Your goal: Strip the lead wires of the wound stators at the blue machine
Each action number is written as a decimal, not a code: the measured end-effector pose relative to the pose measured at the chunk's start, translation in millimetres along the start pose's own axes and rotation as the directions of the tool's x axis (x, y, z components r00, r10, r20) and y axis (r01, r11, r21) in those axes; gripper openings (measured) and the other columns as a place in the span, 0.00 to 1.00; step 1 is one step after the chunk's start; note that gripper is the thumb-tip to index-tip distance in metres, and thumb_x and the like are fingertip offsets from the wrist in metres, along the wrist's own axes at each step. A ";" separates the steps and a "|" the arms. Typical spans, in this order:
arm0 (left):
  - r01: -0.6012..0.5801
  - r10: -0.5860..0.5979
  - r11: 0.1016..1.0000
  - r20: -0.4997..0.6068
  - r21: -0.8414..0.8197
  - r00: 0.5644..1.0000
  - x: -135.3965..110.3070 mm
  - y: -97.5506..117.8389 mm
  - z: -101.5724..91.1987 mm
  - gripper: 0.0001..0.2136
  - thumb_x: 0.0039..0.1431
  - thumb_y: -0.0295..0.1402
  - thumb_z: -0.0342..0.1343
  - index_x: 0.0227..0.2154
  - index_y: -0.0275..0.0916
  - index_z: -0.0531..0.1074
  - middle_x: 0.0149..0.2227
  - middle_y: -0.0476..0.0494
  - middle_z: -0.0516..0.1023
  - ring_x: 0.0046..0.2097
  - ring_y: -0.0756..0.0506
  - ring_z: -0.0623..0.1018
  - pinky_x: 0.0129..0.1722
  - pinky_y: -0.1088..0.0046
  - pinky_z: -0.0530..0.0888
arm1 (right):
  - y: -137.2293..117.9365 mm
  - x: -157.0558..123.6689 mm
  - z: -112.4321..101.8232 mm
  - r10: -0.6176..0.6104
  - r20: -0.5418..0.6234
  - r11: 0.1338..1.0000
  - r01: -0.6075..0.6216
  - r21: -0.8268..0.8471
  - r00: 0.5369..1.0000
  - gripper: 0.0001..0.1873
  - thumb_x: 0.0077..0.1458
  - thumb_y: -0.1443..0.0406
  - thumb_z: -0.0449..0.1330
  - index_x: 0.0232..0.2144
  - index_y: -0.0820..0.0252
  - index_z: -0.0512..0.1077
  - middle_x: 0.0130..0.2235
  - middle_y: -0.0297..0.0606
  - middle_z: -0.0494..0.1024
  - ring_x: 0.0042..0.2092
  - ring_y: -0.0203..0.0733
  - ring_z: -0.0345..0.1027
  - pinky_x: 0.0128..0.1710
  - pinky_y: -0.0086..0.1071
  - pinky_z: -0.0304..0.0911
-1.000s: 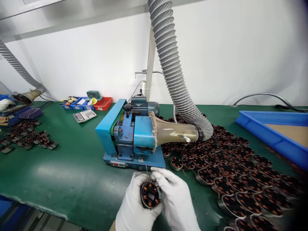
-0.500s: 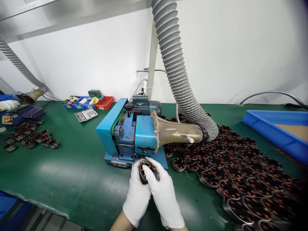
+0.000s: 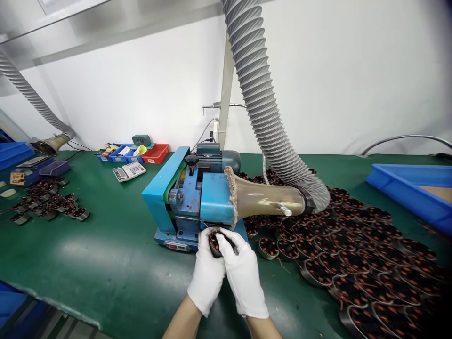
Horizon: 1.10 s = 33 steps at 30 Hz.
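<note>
Both my hands wear white gloves and grip one round motor stator (image 3: pixel 214 244) with copper windings. My left hand (image 3: pixel 207 273) wraps its left side and my right hand (image 3: pixel 242 273) covers its right side. The stator is pressed up against the front of the blue bench machine (image 3: pixel 192 197), just below its slot. Much of the stator is hidden by my fingers.
A grey ribbed suction hose (image 3: pixel 263 103) with a funnel (image 3: pixel 264 200) joins the machine's right side. Several stators (image 3: pixel 353 254) cover the green table (image 3: pixel 99 254) at right, more (image 3: pixel 45 207) at far left. A calculator (image 3: pixel 129 171), small bins (image 3: pixel 136 153) and a blue tray (image 3: pixel 413 188) stand behind.
Both hands have carried the stator away from me, from above the table's front up to the face of the blue machine.
</note>
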<state>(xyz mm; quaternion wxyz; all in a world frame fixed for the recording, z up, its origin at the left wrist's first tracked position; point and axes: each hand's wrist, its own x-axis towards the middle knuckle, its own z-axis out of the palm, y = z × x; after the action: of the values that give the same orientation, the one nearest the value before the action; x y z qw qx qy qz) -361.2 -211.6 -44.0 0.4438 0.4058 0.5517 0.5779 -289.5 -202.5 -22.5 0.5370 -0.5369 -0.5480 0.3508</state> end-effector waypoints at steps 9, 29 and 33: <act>0.100 -0.076 0.992 0.273 -0.075 0.959 -45.4 9.8 -30.7 0.26 0.44 0.25 0.60 0.49 0.42 0.62 0.48 0.41 0.74 0.48 0.44 0.75 0.50 0.68 0.70 | 13.3 -49.3 -17.5 -0.176 0.065 0.984 0.176 0.020 0.982 0.11 0.51 0.64 0.59 0.38 0.57 0.77 0.40 0.44 0.80 0.41 0.47 0.75 0.41 0.35 0.71; 0.271 -0.180 0.900 0.276 -0.341 0.944 -68.9 26.6 -47.5 0.31 0.35 0.30 0.68 0.47 0.45 0.67 0.40 0.44 0.75 0.30 0.48 0.76 0.31 0.70 0.74 | -41.9 -44.6 -70.4 0.179 0.297 0.767 -0.322 0.555 0.938 0.11 0.42 0.63 0.69 0.32 0.54 0.79 0.28 0.36 0.77 0.29 0.38 0.71 0.29 0.30 0.69; 0.320 -0.192 0.875 0.345 -0.364 0.919 -71.6 34.6 -48.0 0.34 0.33 0.28 0.69 0.50 0.44 0.69 0.42 0.40 0.77 0.36 0.42 0.78 0.37 0.67 0.75 | -41.0 -47.9 -54.2 -0.044 0.302 0.936 -0.066 0.346 0.952 0.08 0.41 0.68 0.67 0.28 0.51 0.81 0.35 0.40 0.81 0.37 0.46 0.74 0.37 0.37 0.71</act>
<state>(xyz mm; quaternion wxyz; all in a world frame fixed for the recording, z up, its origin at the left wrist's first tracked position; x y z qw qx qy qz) -389.6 -293.6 -11.0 0.6707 0.3076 0.3929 0.5488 -253.2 -266.4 16.4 0.5314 -0.3747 -0.5497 0.5245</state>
